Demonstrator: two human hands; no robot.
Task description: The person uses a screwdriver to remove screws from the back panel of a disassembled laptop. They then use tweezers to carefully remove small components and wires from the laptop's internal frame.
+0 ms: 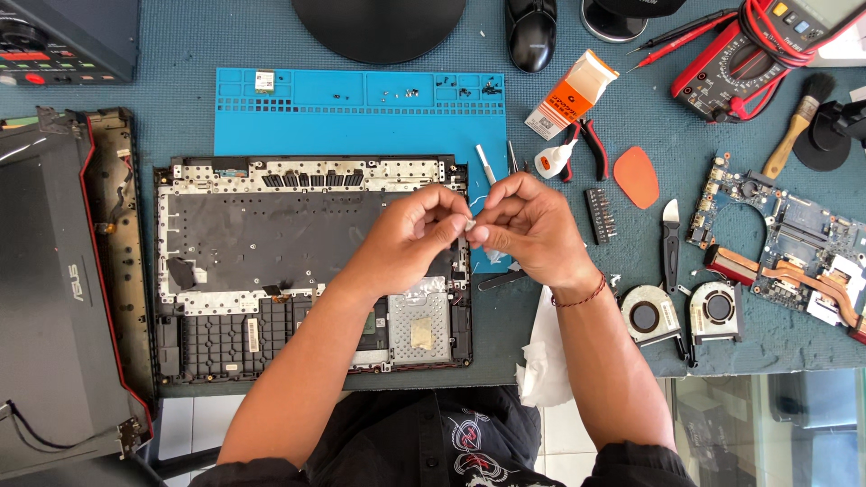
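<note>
Pinching a tiny white scrap (470, 226) between both hands' fingertips (458, 225), I risk dropping it into the open laptop base (271, 252).

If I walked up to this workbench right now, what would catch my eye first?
Probably the left hand and right hand pinching a tiny pale piece together at centre. Under them lies an opened black laptop shell on a bright blue work mat; a blue circuit board with copper pipes sits far right.
</note>
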